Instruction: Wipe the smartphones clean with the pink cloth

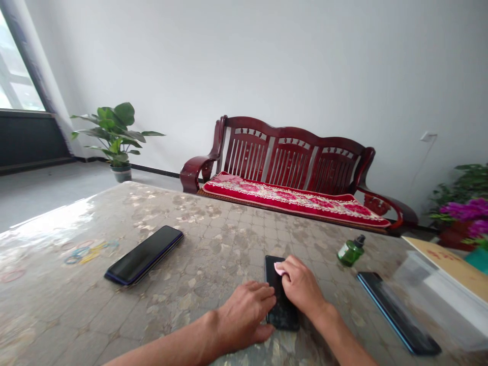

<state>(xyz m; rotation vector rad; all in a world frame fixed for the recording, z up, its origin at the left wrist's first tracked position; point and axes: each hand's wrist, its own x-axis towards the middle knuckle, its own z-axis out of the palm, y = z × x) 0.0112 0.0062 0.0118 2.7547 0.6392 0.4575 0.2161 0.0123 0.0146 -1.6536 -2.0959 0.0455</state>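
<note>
A black phone (281, 310) lies on the table, its dark screen up. My left hand (244, 310) holds it by its left side, fingertips on the edge and thumb at the lower left corner. Closed over the phone's upper part, my right hand (301, 284) pinches a small pink cloth (281, 268) against the screen. Most of the cloth is hidden under the fingers.
Another dark phone (147, 254) lies left, beside coloured rubber bands (86, 252). To the right are a green bottle (349, 252), a blue-edged phone (396, 310) and a box (453, 284). A wooden bench (290, 157) stands beyond the patterned table (213, 239).
</note>
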